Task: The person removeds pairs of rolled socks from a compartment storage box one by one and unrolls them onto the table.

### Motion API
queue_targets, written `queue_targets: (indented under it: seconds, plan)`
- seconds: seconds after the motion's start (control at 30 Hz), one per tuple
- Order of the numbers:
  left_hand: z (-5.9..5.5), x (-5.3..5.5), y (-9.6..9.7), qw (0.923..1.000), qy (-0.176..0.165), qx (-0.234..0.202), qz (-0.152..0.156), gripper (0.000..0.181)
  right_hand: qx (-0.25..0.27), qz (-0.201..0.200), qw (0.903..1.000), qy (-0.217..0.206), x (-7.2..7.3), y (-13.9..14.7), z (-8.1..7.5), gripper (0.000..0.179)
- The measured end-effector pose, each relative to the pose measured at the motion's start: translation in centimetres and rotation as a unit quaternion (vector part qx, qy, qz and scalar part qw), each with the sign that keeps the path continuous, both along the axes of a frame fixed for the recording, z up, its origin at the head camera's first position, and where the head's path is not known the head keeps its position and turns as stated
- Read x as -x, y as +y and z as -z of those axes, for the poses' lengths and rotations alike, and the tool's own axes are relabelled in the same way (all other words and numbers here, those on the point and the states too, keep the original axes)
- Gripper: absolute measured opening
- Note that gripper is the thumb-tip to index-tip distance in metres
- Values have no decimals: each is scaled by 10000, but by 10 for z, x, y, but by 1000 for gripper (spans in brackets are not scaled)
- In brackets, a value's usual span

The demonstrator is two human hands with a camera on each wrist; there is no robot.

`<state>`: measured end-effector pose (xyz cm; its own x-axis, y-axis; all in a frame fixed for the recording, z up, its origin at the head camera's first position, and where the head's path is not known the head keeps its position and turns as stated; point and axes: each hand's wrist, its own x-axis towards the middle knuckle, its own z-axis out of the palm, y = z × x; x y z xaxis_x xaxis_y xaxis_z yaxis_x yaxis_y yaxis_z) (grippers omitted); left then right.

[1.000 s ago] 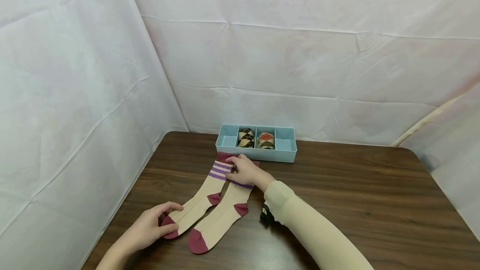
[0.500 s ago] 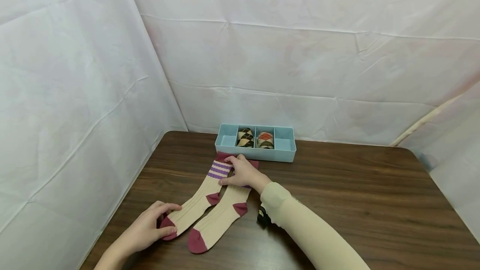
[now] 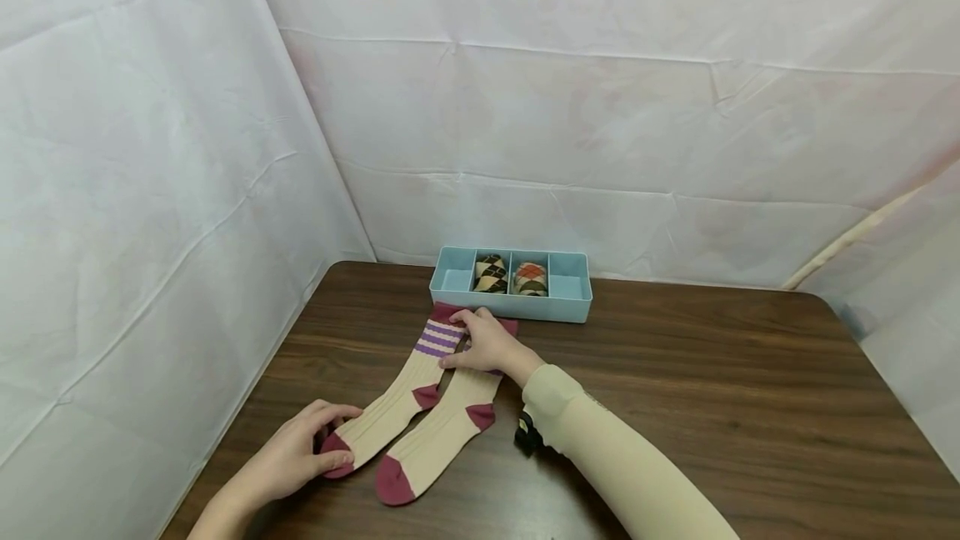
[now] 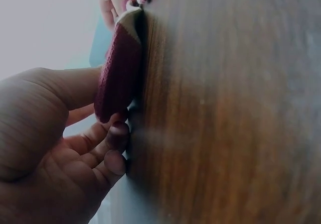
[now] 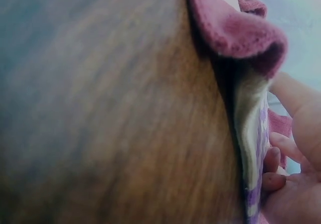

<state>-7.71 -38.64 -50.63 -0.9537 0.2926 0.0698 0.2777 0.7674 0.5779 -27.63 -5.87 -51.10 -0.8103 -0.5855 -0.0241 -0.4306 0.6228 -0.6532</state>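
Two cream socks lie flat side by side on the table, with maroon toes, heels and cuffs and purple stripes. At the toe of the left sock (image 3: 393, 407), my left hand (image 3: 288, 452) rests with relaxed, bent fingers. In the left wrist view its thumb touches the maroon toe (image 4: 119, 73) while the other fingertips meet the tabletop beyond. My right hand (image 3: 491, 348) spreads over the cuff end of the right sock (image 3: 442, 448), its thumb and forefinger reaching onto the left sock. In the right wrist view a maroon cuff (image 5: 235, 30) curls up off the wood.
Just behind the cuffs stands a light blue divided box (image 3: 510, 307). Its middle compartments hold a dark argyle rolled sock (image 3: 491, 275) and an orange-and-green argyle one (image 3: 530, 280). White cloth (image 3: 562, 123) hangs behind the brown wooden table (image 3: 697, 382) and at its sides.
My right hand has shifted slightly left, its thumb sliding from the stripes to just below them on the left sock. The left hand stays at the toe. The socks lie almost unchanged.
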Motion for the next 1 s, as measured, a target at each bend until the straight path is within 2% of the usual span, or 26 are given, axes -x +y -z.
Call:
queue_targets:
  seconds: [0.27,0.37,0.5,0.6,0.77,0.9,1.0]
  plan:
    - [0,3,1,9996,-251,-129,88,54,10,43,10000,18,2,3,2,83]
    - [-3,5,0,9993,-361,-101,2,53,22,-5,9999,112,1,4,4,82]
    - [-9,10,1,9994,-306,-24,-168,48,150,-175,9996,165,2,8,7,79]
    - [-16,17,3,9995,-173,109,-259,45,321,-381,9987,119,3,13,7,69]
    - [-32,37,15,9988,306,137,-360,41,666,-813,9943,160,8,31,-3,49]
    - [-38,61,29,9973,554,-141,-454,37,934,-1037,9897,334,12,48,-19,43]
    - [-41,82,41,9955,605,-448,-575,36,1102,-1009,9879,424,19,61,-33,41]
